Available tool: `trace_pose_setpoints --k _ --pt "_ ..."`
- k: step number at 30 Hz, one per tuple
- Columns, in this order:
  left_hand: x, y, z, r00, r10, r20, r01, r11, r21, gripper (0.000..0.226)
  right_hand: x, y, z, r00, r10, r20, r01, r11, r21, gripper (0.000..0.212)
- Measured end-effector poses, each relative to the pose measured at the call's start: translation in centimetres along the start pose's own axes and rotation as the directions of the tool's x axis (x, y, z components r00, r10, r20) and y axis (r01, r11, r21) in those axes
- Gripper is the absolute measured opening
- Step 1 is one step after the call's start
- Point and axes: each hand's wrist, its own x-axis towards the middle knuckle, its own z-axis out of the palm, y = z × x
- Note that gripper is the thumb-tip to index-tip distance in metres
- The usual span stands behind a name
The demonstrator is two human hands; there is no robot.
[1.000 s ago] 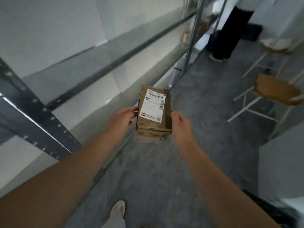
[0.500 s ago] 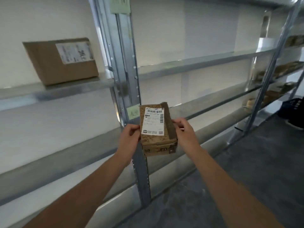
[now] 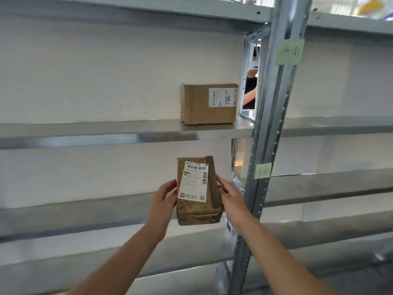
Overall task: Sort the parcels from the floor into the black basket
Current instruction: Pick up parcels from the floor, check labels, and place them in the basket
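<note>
Small worn brown cardboard parcel (image 3: 198, 192), white barcode label facing up, held up before metal shelving

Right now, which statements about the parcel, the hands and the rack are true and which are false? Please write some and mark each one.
1. The left hand and the right hand hold the small parcel between them. True.
2. The parcel's white label faces away from the camera. False: it faces the camera.
3. A cardboard box stands on a shelf higher than the parcel. True.
4. That box is to the right of the metal upright. False: it stands to the left of it.
5. A green note is stuck on the upright. True.
</note>
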Motion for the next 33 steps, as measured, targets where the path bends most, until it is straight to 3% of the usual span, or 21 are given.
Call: trace_pose_setpoints --k 4,8,18,27,33 --pt "-1.7 0.2 -9.4 0.997 0.002 -0.077 -0.003 1.0 -0.01 0.03 0.4 1.6 9.5 0.991 0.048 0.127 -0.047 0.999 -0.014 0.033" --pt "-4.2 0.1 -19.2 0.965 -0.006 -0.264 0.006 1.0 0.0 0.032 0.2 2.6 19.5 0.958 0.069 0.278 -0.061 0.997 -0.035 0.036" --pt "-11.1 -0.6 -40.3 0.829 -0.052 -0.557 -0.012 0.994 -0.11 0.03 -3.5 5.1 42.5 0.786 0.078 0.614 -0.059 0.997 -0.051 0.034" --pt "-16.3 -2.8 -47.6 0.721 -0.084 -0.688 -0.021 0.989 -0.143 0.036 -6.6 7.6 51.4 0.602 0.109 0.791 -0.05 0.994 -0.099 0.035" --pt "-18.2 -2.7 -49.8 0.566 -0.116 -0.816 -0.076 0.979 -0.191 0.034 -6.7 7.9 56.7 0.439 0.098 0.893 -0.034 0.995 -0.093 0.036"
